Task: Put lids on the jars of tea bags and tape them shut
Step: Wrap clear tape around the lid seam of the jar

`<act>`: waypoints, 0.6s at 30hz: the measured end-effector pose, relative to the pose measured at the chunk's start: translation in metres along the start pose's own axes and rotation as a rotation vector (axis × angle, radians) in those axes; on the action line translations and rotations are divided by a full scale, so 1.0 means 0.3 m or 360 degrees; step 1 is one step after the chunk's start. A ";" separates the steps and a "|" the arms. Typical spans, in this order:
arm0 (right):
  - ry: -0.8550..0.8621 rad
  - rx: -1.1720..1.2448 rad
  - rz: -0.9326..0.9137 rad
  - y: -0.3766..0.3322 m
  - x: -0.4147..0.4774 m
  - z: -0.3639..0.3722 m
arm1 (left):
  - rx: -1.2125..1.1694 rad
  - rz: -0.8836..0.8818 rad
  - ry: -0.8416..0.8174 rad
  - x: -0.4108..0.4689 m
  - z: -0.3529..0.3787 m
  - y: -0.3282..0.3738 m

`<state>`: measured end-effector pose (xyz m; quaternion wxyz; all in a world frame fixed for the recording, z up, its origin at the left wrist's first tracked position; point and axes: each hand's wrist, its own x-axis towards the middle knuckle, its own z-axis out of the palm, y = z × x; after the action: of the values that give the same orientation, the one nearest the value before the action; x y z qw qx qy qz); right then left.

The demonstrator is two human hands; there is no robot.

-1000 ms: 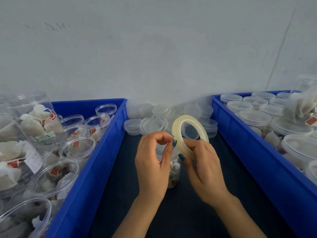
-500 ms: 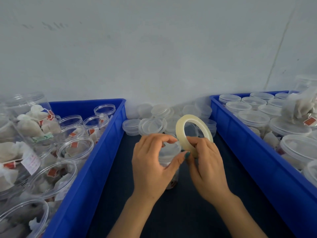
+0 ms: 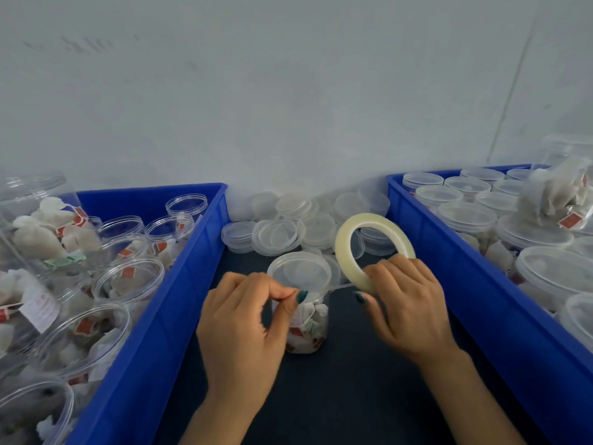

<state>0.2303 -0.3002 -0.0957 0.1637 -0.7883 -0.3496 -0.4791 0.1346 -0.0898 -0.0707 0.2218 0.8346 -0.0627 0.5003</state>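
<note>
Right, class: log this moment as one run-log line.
left hand: pinches tape | right hand: holds roll | jar: lidded

Left of the jar (image 3: 309, 329), the left hand (image 3: 244, 319) pinches the tape end (image 3: 340, 286). Right of it, the right hand (image 3: 407, 303) grips the tape roll (image 3: 342, 252).

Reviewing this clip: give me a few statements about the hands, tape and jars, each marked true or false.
1. The right hand holds the tape roll. True.
2. The jar between the hands has no lid. False: a clear lid sits on it.
3. The left hand pinches the end of a tape strip drawn from the roll. True.
4. The jars in the left crate are lidded. False: those open jars have no lids; the lidded jars are in the right crate.
</note>
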 end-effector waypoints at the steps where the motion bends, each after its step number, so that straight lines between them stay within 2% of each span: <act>1: 0.0001 -0.0028 0.0042 0.014 -0.007 0.000 | -0.0014 -0.0053 -0.0028 -0.010 -0.015 -0.008; 8: -0.0096 -0.0084 0.0209 0.014 -0.025 0.032 | -0.0216 -0.0490 -0.0290 -0.074 -0.064 -0.053; 18: -0.0189 -0.0088 0.0324 -0.008 -0.016 0.052 | -0.0292 -0.0727 -0.0307 -0.078 -0.012 -0.101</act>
<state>0.2371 -0.2913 -0.1076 0.1687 -0.8509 -0.2635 -0.4221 0.1301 -0.0640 -0.0988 0.3967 0.8474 0.0615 0.3475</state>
